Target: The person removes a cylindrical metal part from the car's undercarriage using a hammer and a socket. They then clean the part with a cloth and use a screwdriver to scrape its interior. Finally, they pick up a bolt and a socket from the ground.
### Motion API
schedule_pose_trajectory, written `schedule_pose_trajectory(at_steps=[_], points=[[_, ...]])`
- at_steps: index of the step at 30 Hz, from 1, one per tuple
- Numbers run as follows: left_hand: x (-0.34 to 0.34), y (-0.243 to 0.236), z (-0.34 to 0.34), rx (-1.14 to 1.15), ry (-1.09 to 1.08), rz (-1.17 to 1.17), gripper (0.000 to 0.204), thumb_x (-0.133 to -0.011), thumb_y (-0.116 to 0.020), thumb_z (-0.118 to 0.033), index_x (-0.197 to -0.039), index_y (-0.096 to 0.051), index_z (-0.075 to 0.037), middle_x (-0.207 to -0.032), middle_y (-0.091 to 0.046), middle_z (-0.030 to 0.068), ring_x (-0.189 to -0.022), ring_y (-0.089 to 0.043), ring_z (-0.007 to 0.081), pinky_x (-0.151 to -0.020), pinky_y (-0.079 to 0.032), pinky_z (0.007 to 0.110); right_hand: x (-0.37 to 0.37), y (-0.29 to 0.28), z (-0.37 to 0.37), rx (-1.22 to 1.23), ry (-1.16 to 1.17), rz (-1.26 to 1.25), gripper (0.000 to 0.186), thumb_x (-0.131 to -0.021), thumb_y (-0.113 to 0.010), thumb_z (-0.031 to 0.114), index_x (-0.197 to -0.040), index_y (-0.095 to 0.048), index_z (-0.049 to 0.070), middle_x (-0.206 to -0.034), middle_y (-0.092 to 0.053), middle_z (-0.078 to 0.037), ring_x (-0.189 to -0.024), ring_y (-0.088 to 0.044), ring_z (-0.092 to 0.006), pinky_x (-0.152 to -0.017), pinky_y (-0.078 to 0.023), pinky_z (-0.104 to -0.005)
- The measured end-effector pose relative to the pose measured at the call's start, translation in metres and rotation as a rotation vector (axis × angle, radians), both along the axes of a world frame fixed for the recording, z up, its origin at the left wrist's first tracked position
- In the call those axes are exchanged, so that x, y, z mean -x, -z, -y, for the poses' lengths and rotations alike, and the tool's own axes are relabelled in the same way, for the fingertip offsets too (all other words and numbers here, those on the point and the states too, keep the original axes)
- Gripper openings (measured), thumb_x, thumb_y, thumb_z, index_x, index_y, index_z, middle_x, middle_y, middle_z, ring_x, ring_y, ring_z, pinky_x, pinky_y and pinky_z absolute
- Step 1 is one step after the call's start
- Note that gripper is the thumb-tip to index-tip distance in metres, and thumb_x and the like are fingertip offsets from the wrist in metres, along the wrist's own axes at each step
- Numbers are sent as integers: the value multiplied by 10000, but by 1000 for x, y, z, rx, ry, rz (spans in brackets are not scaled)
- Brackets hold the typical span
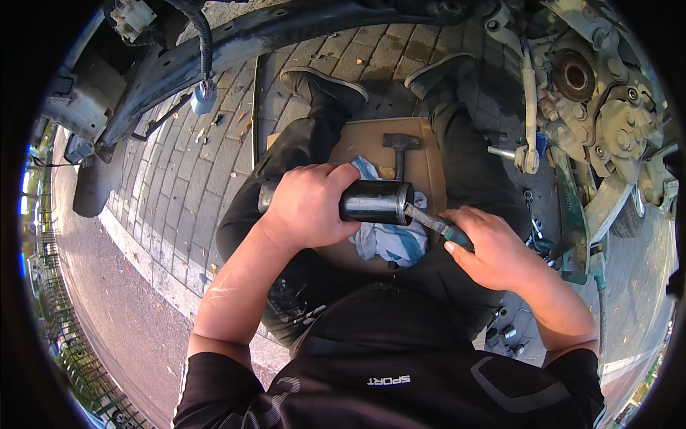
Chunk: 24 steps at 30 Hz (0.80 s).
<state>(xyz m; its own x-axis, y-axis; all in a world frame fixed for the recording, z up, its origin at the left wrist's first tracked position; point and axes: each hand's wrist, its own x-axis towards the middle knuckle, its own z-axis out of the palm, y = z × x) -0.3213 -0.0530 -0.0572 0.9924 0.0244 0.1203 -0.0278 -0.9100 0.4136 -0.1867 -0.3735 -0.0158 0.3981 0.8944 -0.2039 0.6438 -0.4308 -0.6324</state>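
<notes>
My left hand (309, 206) is wrapped round a black metal cylinder (375, 201), held horizontally above my lap. My right hand (482, 243) grips the dark green handle of a flat-bladed tool (421, 217), whose blade touches the cylinder's right end; whether it is inside cannot be told. Beneath the cylinder, a crumpled white-and-blue cloth (389, 243) lies on a sheet of cardboard (429, 154) between my legs. A hammer (400, 143) rests on the cardboard beyond the cloth.
Dirty vehicle suspension parts (607, 114) stand at right, beside a green jack (572, 214) and scattered sockets and tools (509, 332). A dark vehicle frame member (243, 32) crosses the top, with a hanging connector (203, 99). Grey pavers (175, 186) and a railing (50, 300) lie leftward.
</notes>
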Motion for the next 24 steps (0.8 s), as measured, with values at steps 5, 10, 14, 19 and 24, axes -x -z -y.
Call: schedule_pose_trajectory(at_steps=[5,10,14,19,24], points=[[0,0,0,-11,17,8,568,-659,-927,-259,-1167,-732,-99,-994,-781,151,-951,-778,431,-869,-641,519,1,3,0,-5,-8,-12,442,-1035,-746,162,-1392,-670,-87,-1247,-741,-289,-1173,-730,-505,-1036,-593,-555],[0,-1,0,-27,15,30,555,-653,-921,-238,-1155,-731,-100,-998,-780,149,-943,-773,436,-873,-638,517,2,5,0,-3,-11,-42,401,-1040,-750,172,-1343,-680,-80,-1210,-750,-297,-1164,-729,-513,-1017,-589,-567],[0,0,-1,-61,24,42,601,-644,-956,-269,-1175,-729,-102,-994,-779,142,-948,-775,423,-885,-638,517,2,4,0,-14,-8,-61,332,-1044,-759,182,-1256,-695,-65,-1087,-760,-297,-1060,-742,-525,-918,-587,-571],[-1,6,-1,-14,72,100,619,-638,-960,-269,-1185,-720,-108,-991,-772,135,-940,-771,417,-882,-633,516,9,9,-1,-28,31,-227,289,-1064,-774,220,-1145,-719,-51,-937,-750,-280,-920,-747,-521,-812,-579,-553],[-3,13,-1,-28,99,241,621,-615,-936,-242,-1179,-708,-116,-994,-761,111,-928,-766,397,-865,-619,502,21,18,2,-53,37,-462,273,-1093,-782,275,-1103,-721,9,-791,-704,-161,-746,-722,-355,-746,-563,-454]])
